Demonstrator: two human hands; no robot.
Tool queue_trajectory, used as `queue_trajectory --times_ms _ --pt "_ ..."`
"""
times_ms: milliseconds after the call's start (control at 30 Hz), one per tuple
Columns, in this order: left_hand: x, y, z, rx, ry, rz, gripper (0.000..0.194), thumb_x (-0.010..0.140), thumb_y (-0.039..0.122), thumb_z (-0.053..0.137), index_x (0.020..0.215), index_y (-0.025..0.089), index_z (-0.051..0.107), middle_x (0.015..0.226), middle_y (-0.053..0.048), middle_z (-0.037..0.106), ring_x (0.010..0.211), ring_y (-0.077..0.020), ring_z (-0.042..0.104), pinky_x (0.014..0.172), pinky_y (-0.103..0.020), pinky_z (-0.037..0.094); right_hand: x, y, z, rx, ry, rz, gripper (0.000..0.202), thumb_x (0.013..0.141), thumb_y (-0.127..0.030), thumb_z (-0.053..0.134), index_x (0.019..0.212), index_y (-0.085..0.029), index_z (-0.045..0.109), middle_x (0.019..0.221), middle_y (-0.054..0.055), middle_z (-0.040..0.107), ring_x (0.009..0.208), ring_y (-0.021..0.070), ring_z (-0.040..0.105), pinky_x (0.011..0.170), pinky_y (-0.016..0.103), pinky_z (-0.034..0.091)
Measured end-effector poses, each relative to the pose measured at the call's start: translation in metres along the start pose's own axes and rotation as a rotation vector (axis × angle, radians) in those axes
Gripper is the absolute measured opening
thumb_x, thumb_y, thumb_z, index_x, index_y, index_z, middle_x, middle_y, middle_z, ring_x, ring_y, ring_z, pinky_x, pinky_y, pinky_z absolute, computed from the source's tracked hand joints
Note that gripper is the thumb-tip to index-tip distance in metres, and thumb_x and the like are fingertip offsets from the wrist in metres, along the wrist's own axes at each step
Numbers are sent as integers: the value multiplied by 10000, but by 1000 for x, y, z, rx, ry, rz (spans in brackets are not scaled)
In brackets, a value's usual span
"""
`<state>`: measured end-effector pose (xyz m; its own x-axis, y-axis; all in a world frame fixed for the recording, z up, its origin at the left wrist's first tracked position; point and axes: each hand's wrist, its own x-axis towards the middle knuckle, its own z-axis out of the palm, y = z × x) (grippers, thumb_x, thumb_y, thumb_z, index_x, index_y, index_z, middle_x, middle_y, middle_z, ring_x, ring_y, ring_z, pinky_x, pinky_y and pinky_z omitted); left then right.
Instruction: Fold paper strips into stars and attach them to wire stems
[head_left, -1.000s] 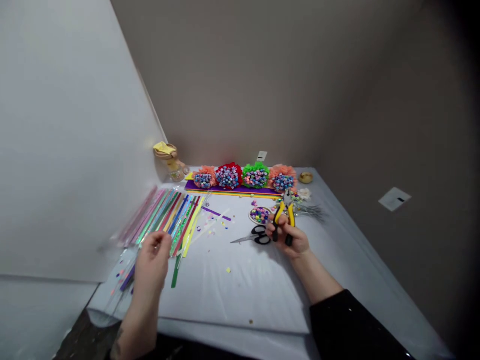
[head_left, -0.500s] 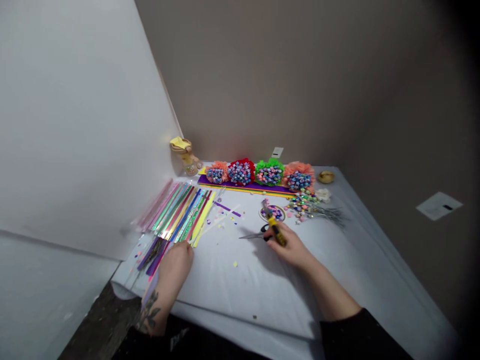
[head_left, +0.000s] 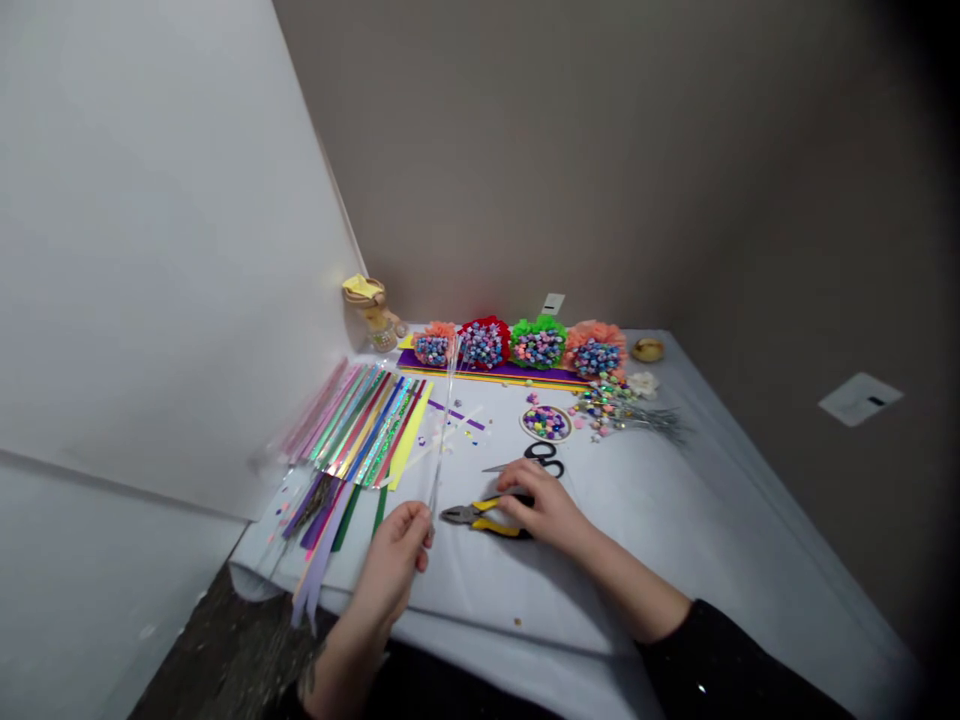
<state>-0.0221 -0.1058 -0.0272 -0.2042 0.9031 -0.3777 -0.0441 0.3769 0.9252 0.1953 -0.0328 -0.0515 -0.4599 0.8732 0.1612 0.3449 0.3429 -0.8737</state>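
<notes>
My left hand (head_left: 397, 550), near the front of the table, pinches a few thin silvery wires (head_left: 442, 440) that stand up from its fingers. My right hand (head_left: 541, 505) is curled over the handles of the pliers (head_left: 480, 515), which have yellow and black grips. The pliers lie low over the white cloth, jaws pointing left toward my left hand. Just behind my right hand are black-handled scissors (head_left: 546, 460). An oval dish (head_left: 523, 425) of colourful paper stars sits behind them.
Colourful paper strips (head_left: 367, 425) lie at left, with ribbons (head_left: 322, 560) hanging toward the front edge. A row of pompom-like star bouquets (head_left: 538, 345) lines the back. More wires (head_left: 652, 422) with stars lie at right. Walls stand left and behind.
The pliers have come down from upright in my right hand to near the cloth, moving left. My left hand has moved right from the strips, bringing up thin wires.
</notes>
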Motion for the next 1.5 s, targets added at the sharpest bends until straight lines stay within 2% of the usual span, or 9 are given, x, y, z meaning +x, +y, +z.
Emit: queue_trajectory --times_ms 133,267,567,700,833,1033,1233,1400,1500 --pt "-9 -4 22 18 -97 17 314 759 467 576 712 170 485 573 67 448 413 -42 333 389 -165 235 17 -23 16 636 61 315 285 787 -413 602 957 -185 614 809 33 642 551 107 505 497 235 389" --pt "-6 1 33 95 -163 58 288 770 447 553 717 171 494 577 55 480 405 -49 359 402 -179 242 31 -34 22 951 189 373 281 670 -401 715 718 -165 572 579 -34 569 412 56 396 376 181 249" --pt "10 10 44 237 -324 58 283 757 444 563 664 180 520 578 22 542 450 -87 427 437 -198 330 30 -22 13 986 203 378 292 655 -398 709 652 -172 524 458 -67 502 349 44 347 350 171 229" --pt "22 19 44 236 -245 123 281 727 445 599 771 172 648 723 -41 648 660 -170 587 544 -243 445 28 -20 11 947 206 383 233 676 -332 681 623 -176 515 424 -77 481 336 41 328 342 166 224" --pt "39 40 49 107 -125 199 354 701 417 656 948 166 687 973 -85 687 821 -190 613 645 -261 478 22 -25 12 866 53 377 187 684 -288 660 629 -175 522 422 -80 475 344 42 341 354 162 242" --pt "51 53 59 -162 -165 103 259 650 368 699 743 132 649 646 -15 625 491 -71 466 493 -197 372 18 -25 13 838 -222 346 264 706 -388 674 646 -172 533 439 -77 466 349 46 337 362 175 256" --pt "42 44 63 120 -270 96 225 692 358 641 615 154 583 480 47 474 423 -75 389 442 -198 291 25 -16 5 885 233 291 307 741 -443 672 879 -177 603 643 -36 565 417 48 357 376 177 240" --pt "36 42 69 319 -342 142 186 687 311 609 572 165 599 466 42 446 448 -93 386 444 -210 274 27 -15 2 925 345 338 279 708 -404 687 660 -175 536 472 -76 437 385 50 310 373 184 208" --pt "38 38 68 286 -312 138 212 696 344 619 587 163 598 471 44 455 434 -85 373 435 -207 272 27 -16 0 929 396 364 295 677 -378 702 601 -174 501 467 -63 474 383 49 322 376 185 195"
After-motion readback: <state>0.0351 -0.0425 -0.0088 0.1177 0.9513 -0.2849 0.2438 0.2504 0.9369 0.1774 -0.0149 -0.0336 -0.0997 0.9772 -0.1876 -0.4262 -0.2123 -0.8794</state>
